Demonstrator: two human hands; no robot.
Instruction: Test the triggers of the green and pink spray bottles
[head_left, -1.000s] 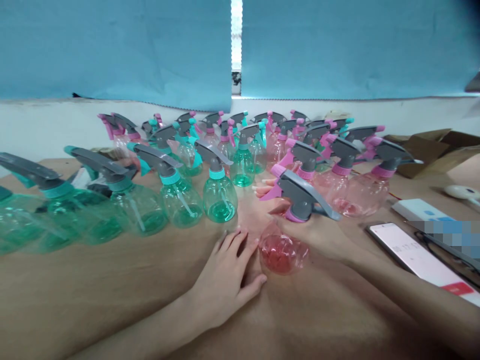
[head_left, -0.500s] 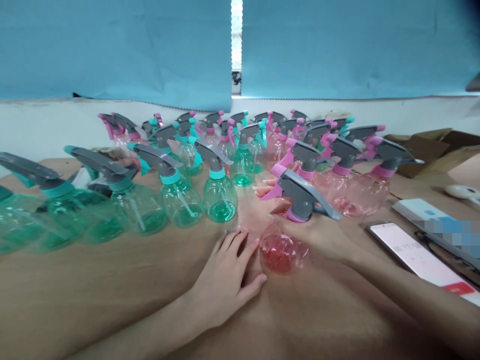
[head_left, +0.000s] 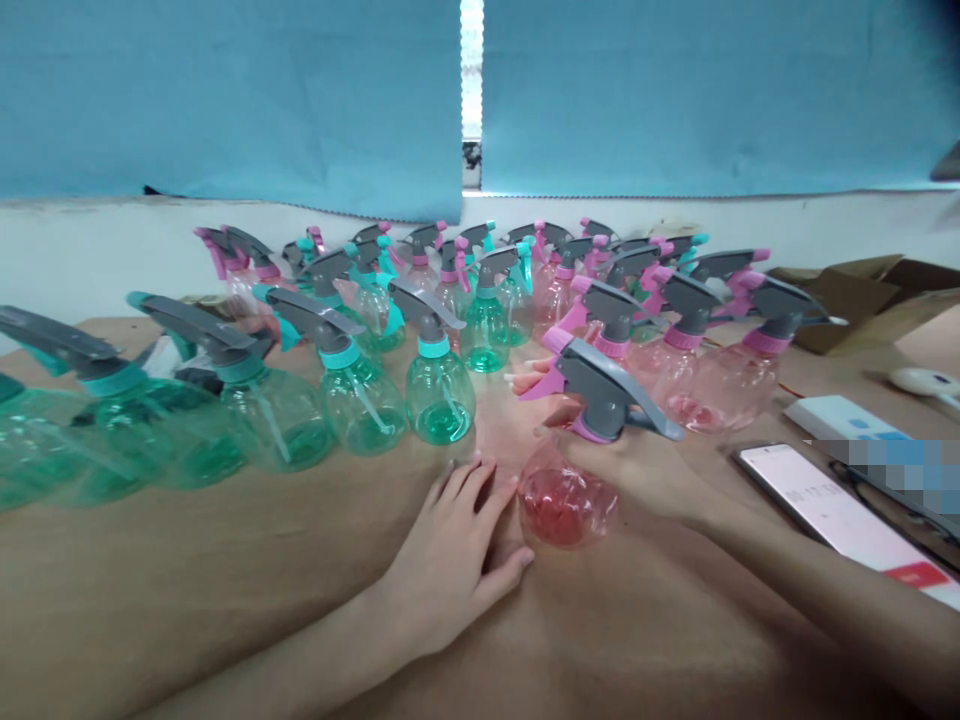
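Observation:
A pink spray bottle [head_left: 564,503] with a grey and pink trigger head [head_left: 609,392] stands in front of me. My right hand [head_left: 626,462] is around its upper part, just below the head. The thumb crosses the front and the fingertips show behind the pink trigger, pointing left. Flat on the table lies my left hand [head_left: 457,560], fingers stretched out and holding nothing. Its index fingertip is at the left side of the pink bottle, but I cannot tell if they touch. Beyond the left fingertips stands a green spray bottle [head_left: 441,405].
More green bottles [head_left: 277,425] line the left, pink bottles [head_left: 739,385] stand at the right, and several of both colours fill the back. A phone [head_left: 832,510], a white and blue box [head_left: 847,415] and an open cardboard box [head_left: 855,300] lie on the table [head_left: 225,590] at right.

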